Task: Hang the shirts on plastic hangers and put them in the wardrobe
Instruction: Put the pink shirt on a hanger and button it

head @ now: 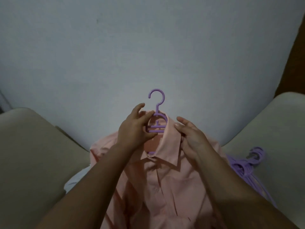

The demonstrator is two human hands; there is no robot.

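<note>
A pink collared shirt [165, 179] lies front up on the grey bed sheet [148, 55], collar pointing away from me. A purple plastic hanger [157, 103] sits inside its neck, with the hook sticking out past the collar. My left hand [134, 128] holds the left side of the collar at the hanger's neck, thumb under the lower bar. My right hand [189, 138] pinches the right collar flap between thumb and fingers. The hanger's arms are hidden under the fabric.
A pile of several purple hangers [244, 164] lies to the right of the shirt. Cream cushions or pillows flank the bed at left [33, 154] and right [272, 129]. A brown surface [297, 47] shows at the far right edge.
</note>
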